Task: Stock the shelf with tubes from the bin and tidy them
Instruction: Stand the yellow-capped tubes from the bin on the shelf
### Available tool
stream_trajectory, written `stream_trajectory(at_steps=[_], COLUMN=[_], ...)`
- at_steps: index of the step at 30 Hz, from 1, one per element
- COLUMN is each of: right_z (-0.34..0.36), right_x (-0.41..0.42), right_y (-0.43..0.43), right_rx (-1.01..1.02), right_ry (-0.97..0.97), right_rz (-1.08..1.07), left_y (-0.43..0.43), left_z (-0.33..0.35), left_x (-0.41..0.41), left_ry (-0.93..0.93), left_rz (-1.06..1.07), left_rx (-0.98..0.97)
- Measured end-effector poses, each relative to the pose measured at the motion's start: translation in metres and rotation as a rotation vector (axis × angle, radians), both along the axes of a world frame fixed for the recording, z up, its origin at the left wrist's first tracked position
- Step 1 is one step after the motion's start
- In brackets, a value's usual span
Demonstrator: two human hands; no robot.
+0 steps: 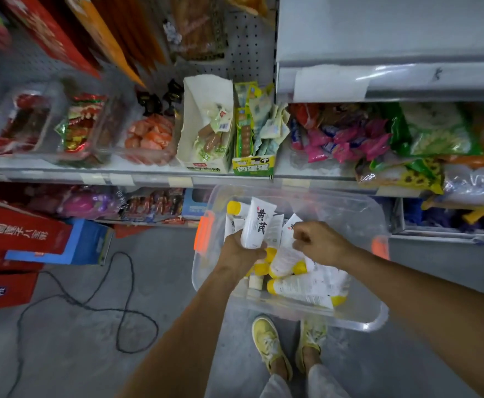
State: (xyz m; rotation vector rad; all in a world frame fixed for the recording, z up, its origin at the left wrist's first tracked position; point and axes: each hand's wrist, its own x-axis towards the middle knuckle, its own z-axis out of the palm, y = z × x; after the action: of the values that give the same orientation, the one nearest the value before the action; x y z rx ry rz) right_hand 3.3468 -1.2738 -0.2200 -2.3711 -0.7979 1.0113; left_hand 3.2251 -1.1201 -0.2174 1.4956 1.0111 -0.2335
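Shop floor | left hand grips tubes | right hand pinches tube

Along the shelf's front edge, from the left, stand clear tubs of red packs, a tub of orange sausages, a white carton and a green-yellow carton. Pink packets and green bags lie toward its right end. On the floor, at the left, are red boxes, a blue box beside them and a looping black cable. Yellow shoes stand nearer.
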Motion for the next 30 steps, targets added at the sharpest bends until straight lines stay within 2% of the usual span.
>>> stream_trajectory(at_steps=[5, 10, 12, 14, 17, 20, 22, 25, 30], right_z=[0.074, 0.140, 0.163, 0.183, 0.200, 0.213, 0.222, 0.246, 0.286], right_x=[0.021, 0.027, 0.028, 0.025, 0.014, 0.000, -0.004, -0.005, 0.000], right_y=[0.012, 0.028, 0.030, 0.026, 0.013, 0.010, 0.015, 0.020, 0.019], right_rx=[0.138, 0.156, 0.220, 0.315, 0.221, 0.259, 0.331, 0.416, 0.591], right_ry=[0.220, 0.322, 0.402, 0.482, 0.506, 0.738, 0.712, 0.557, 0.362], right_rz=[-0.285, -0.475, -0.558, -0.608, -0.385, -0.182, -0.172, -0.190, -0.303], left_y=[-0.011, -0.015, -0.011, -0.006, 0.003, 0.008, 0.012, 0.020, 0.023], left_z=[0.047, 0.102, 0.122, 0.140, 0.165, 0.192, 0.210, 0.235, 0.281], left_x=[0.020, 0.037, 0.039, 0.039, 0.042, 0.045, 0.046, 0.047, 0.045], left_ry=[-0.187, -0.322, -0.343, -0.365, -0.392, -0.458, -0.507, -0.586, -0.666], left_rz=[-0.072, -0.149, -0.112, 0.011, 0.197, 0.249, 0.232, 0.206, 0.117], left_rx=[-0.028, -0.006, 0.018, 0.005, -0.093, -0.158, -0.162, -0.125, 0.041])
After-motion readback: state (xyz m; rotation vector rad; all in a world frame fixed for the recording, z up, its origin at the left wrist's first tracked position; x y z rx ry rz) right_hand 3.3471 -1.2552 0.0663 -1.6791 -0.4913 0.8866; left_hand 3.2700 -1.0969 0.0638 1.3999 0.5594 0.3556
